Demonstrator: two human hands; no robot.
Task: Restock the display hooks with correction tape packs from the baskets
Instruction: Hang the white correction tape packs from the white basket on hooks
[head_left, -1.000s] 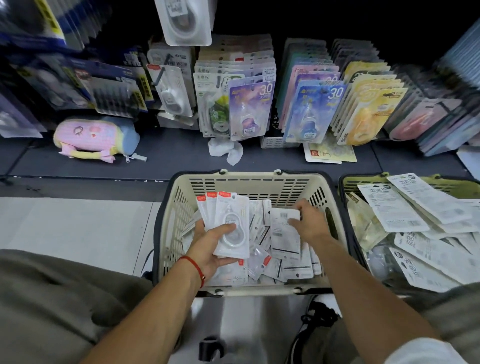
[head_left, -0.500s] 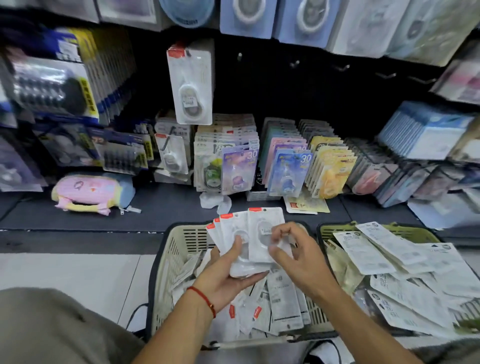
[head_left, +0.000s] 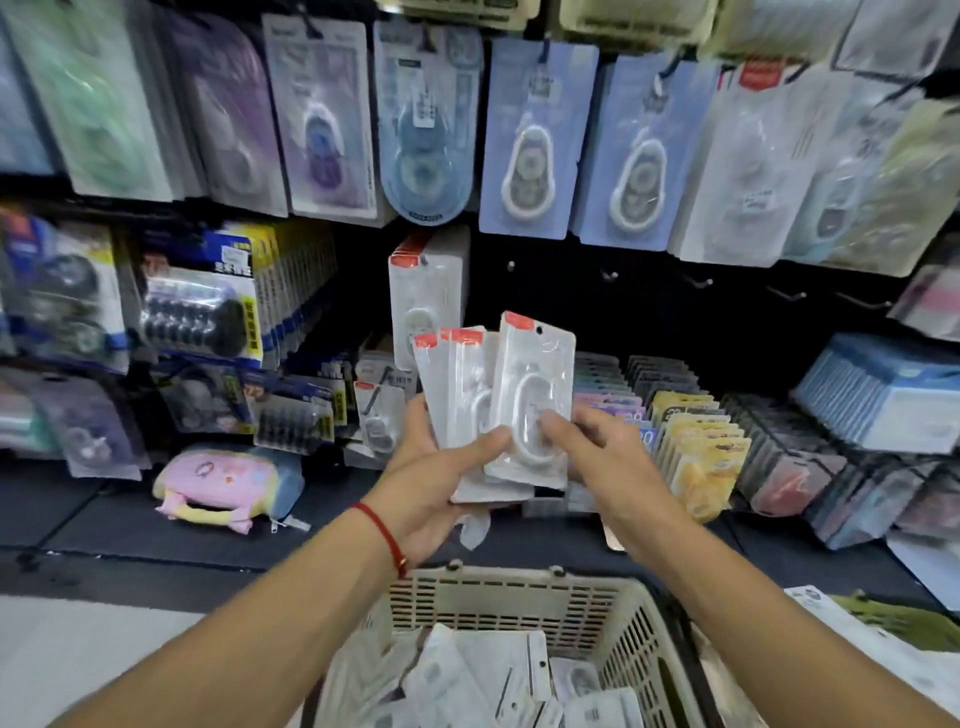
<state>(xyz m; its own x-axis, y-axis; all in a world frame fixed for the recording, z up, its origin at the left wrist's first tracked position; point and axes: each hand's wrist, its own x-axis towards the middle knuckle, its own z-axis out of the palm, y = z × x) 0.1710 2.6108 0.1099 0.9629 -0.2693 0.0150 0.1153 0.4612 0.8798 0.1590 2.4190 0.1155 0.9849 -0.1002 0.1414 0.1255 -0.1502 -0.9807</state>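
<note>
Store display behind, left hand gripping fanned packs, right hand pinching front pack

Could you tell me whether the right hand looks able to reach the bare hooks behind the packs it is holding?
Probably yes: the right hand grips the front pack, and the bare hooks above it have nothing hanging across them.

Dim overall, lit from above. Glare on the clear correction tape packs. Deep shadow behind the bare display hooks. Motion blur throughout, worst on the upper hanging rows. Wide-angle bending at the edges.
</note>
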